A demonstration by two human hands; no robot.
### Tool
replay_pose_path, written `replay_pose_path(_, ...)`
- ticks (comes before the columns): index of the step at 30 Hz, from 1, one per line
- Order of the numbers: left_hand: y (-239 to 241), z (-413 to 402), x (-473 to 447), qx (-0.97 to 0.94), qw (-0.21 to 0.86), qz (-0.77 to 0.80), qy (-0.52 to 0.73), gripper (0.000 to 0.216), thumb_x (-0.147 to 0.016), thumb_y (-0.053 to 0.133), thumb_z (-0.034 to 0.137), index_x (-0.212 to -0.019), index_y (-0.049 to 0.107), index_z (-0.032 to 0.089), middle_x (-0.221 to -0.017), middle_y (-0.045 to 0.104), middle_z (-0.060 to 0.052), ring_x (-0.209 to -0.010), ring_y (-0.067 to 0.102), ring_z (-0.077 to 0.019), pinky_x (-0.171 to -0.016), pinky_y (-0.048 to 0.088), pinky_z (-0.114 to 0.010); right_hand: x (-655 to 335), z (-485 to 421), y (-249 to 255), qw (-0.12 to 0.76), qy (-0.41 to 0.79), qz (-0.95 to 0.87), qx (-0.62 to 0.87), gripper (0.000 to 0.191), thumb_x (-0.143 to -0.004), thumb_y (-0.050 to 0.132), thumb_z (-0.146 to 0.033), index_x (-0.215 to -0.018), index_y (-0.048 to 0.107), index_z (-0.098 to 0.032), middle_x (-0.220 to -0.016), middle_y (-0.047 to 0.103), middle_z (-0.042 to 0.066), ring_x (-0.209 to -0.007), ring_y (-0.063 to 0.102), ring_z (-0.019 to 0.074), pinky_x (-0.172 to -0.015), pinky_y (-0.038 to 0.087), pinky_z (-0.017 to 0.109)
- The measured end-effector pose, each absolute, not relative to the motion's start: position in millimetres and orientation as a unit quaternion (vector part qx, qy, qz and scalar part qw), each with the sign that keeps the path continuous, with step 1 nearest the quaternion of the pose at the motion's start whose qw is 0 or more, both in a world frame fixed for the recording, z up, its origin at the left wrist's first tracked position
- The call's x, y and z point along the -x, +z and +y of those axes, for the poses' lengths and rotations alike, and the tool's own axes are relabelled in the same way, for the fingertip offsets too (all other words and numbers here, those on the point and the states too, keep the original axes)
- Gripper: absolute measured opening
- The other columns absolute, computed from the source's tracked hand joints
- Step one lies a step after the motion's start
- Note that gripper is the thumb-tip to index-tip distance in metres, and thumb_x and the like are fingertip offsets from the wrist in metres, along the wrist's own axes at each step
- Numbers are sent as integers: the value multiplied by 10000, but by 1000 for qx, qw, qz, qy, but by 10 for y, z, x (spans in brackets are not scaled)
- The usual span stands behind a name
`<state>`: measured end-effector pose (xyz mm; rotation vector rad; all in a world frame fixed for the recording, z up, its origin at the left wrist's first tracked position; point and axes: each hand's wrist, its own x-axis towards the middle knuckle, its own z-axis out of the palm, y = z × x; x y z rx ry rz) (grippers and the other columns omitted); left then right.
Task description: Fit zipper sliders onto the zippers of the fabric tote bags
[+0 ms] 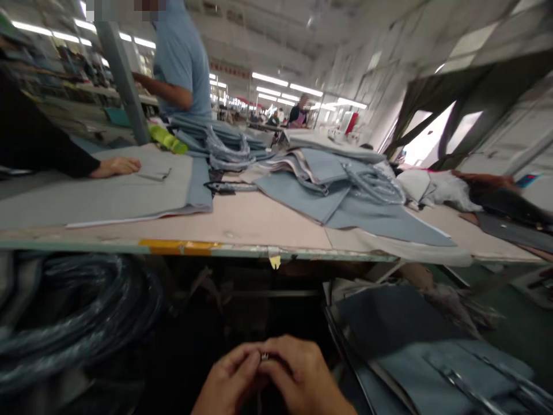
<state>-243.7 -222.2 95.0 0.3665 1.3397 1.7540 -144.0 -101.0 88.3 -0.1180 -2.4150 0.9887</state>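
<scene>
The grip is narrow: the left hand (pixel 233 377) and right hand (pixel 305 372) curl together around a tiny shiny metal piece (pixel 264 357), too small to see well. Both bend inward, low in front of the long pinkish-topped desk (pixel 259 222). Below the desk's right side sits a blue-grey bag with long handles (pixel 432 369). Flat blue-grey sheets (pixel 298 193) lie on the desk.

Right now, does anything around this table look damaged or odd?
Yes: the table edge looks worn, with an orange strip along part of it, and a ragged yellow scrap hangs near its middle, as if torn.
</scene>
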Motion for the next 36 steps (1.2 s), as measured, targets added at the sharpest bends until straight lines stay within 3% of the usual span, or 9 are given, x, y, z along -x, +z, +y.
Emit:
replay_pose_path(2, 879, -2219, 2470, -149, 460, 507, 713, 385, -705, 847, 463, -898, 745, 145, -918, 724, -75, -863, 657, -183, -756, 539, -255, 1395, -1001, 980, 281, 393, -874, 50, 199, -939, 609, -172, -1078, 735, -241, -901, 729, -2, -816, 682, 118, -747, 518, 199)
replay_pose_path(6, 834, -2191, 2542, -146, 453, 496, 726, 295, -707, 857, 373, -888, 750, 167, -835, 704, -31, -724, 590, -115, -617, 472, -183, 1411, -972, 1140, 295, 437, -847, 61, 208, -905, 651, -122, -1068, 734, -221, -920, 718, -4, -835, 665, 96, -755, 500, 183)
replay_pose_path(15, 779, -2124, 2580, -167, 394, 512, 745, 193, -774, 807, 304, -886, 720, 173, -807, 661, 6, -705, 540, -89, -656, 452, -174, 1547, -993, 1056, 331, 457, -821, 79, 255, -907, 626, -95, -1094, 729, -234, -938, 663, 13, -875, 634, 101, -752, 521, 197)
replay_pose_path(22, 758, -2066, 2694, -136, 384, 545, 733, 285, -768, 780, 391, -943, 695, 183, -840, 661, 2, -729, 578, -109, -669, 463, -198, 1691, -798, 1228, 433, 310, -846, 27, 232, -840, 661, 0, -981, 670, -184, -959, 718, 24, -912, 680, 122, -865, 551, 234)
replay_pose_path(29, 727, -2043, 2749, -106, 434, 578, 683, 292, -712, 768, 370, -889, 701, 147, -731, 644, -3, -674, 577, -125, -619, 430, -215, 1825, -478, 1515, 430, 184, -883, -24, 248, -851, 646, 3, -1008, 685, -185, -1011, 725, 78, -936, 690, 176, -841, 584, 317)
replay_pose_path(36, 745, -2073, 2760, -97, 471, 587, 652, 356, -687, 738, 440, -891, 683, 153, -707, 632, -2, -675, 563, -128, -612, 401, -216, 1927, -316, 1589, 401, 96, -911, -15, 173, -873, 622, -19, -969, 670, -155, -987, 734, 68, -934, 694, 161, -872, 570, 296)
